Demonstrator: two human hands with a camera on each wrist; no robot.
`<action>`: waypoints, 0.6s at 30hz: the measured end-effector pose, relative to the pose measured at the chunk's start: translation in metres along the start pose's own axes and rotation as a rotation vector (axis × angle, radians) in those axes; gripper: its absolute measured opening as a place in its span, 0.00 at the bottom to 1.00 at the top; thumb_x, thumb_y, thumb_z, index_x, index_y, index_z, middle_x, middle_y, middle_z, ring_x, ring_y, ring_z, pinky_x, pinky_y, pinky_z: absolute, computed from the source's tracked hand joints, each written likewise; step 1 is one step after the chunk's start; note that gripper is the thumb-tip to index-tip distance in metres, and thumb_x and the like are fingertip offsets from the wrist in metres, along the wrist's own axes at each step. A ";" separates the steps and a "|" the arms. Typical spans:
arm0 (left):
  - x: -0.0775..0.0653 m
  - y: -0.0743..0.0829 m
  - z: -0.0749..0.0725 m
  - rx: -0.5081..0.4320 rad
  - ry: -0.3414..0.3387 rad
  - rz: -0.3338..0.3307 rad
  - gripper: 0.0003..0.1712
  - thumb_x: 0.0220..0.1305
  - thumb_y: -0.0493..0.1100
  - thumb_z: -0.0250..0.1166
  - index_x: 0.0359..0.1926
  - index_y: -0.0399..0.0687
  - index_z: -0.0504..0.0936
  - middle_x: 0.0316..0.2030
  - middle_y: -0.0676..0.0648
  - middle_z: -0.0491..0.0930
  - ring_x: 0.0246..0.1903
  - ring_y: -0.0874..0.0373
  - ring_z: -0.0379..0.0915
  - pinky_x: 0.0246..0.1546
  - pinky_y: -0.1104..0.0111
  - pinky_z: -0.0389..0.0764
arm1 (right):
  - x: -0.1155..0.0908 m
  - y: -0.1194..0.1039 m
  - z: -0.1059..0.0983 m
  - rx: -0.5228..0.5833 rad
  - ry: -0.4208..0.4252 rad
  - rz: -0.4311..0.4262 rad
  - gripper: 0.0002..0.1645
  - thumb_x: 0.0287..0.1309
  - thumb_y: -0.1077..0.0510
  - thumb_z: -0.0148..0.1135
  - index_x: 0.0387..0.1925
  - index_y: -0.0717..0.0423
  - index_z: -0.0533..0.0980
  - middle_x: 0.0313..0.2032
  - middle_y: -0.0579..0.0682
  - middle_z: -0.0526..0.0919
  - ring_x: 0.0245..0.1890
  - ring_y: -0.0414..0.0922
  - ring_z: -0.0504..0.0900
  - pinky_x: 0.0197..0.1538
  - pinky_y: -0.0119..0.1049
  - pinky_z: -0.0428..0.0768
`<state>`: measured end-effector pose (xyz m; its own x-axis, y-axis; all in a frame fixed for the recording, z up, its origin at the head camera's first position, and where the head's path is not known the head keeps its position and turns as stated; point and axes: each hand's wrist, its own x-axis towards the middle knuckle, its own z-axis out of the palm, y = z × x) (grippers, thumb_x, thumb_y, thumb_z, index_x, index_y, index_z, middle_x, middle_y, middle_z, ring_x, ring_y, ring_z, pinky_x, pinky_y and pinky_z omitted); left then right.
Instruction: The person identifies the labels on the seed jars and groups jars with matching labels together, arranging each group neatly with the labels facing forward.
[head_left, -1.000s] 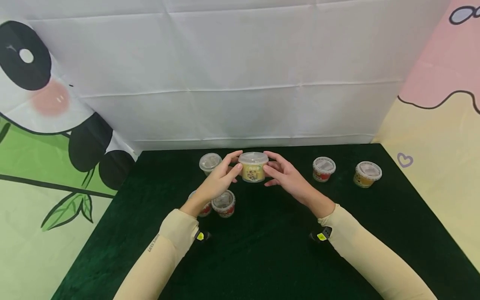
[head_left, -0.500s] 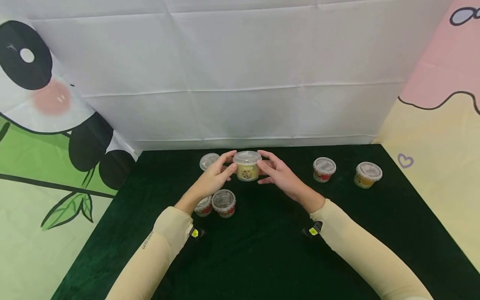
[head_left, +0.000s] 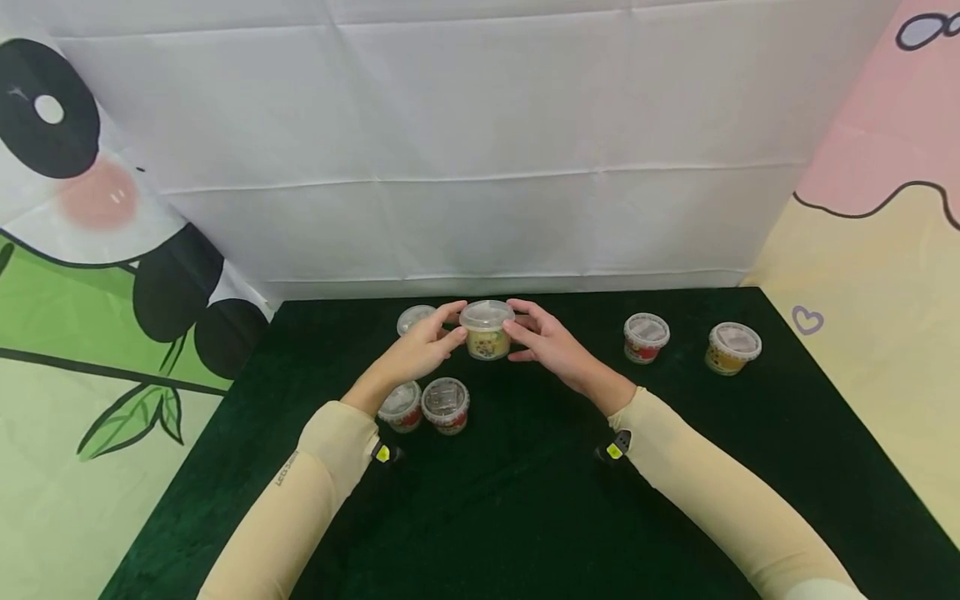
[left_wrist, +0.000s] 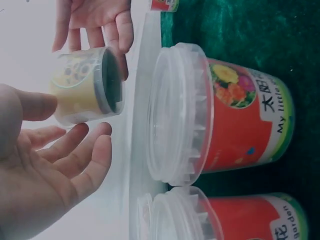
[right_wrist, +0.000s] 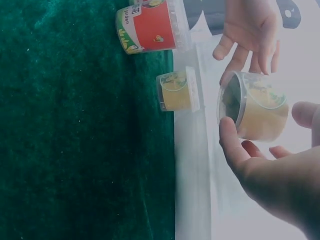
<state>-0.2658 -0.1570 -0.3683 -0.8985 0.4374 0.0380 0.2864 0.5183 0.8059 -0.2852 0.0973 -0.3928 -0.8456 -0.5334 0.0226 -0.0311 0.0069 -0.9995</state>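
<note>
Both sides of the yellow tub [head_left: 487, 335] are held as I watch remotely, left hand [head_left: 422, 346] and right hand [head_left: 550, 342] partly curled and gripping it above the green table [head_left: 517, 508], with two red tubs [head_left: 446, 405] at the tub's near left and another red tub [head_left: 646, 337] well to its right.

We see our right hand [right_wrist: 280, 182] with thumb and fingers around a yellow tub [right_wrist: 264, 115], and our left hand [right_wrist: 252, 30] at its far side; a second yellow tub [right_wrist: 175, 92] and a red tub [right_wrist: 152, 29] stand on green cloth [right_wrist: 90, 145], apart from each other.
</note>
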 end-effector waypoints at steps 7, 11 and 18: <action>0.005 -0.001 -0.004 0.043 -0.009 -0.011 0.33 0.80 0.45 0.51 0.78 0.41 0.54 0.67 0.35 0.68 0.60 0.40 0.74 0.54 0.52 0.81 | 0.006 0.003 0.002 -0.019 0.030 0.002 0.35 0.79 0.51 0.50 0.78 0.54 0.53 0.70 0.61 0.65 0.69 0.57 0.66 0.63 0.56 0.74; 0.009 -0.004 -0.008 0.108 -0.005 0.003 0.33 0.79 0.43 0.53 0.77 0.37 0.55 0.66 0.34 0.69 0.58 0.39 0.75 0.56 0.50 0.79 | 0.012 0.005 0.005 -0.035 0.043 0.012 0.34 0.78 0.52 0.51 0.78 0.53 0.54 0.70 0.60 0.65 0.69 0.55 0.66 0.63 0.55 0.75; 0.024 -0.005 -0.013 0.230 -0.035 0.012 0.33 0.76 0.38 0.57 0.74 0.29 0.57 0.65 0.31 0.69 0.52 0.40 0.79 0.50 0.52 0.82 | 0.026 0.015 0.008 -0.050 0.078 0.025 0.35 0.77 0.53 0.53 0.78 0.53 0.54 0.71 0.57 0.66 0.69 0.53 0.68 0.66 0.52 0.73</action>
<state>-0.2931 -0.1591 -0.3640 -0.8835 0.4678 0.0230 0.3689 0.6647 0.6497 -0.3028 0.0768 -0.4072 -0.8853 -0.4649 0.0012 -0.0342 0.0625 -0.9975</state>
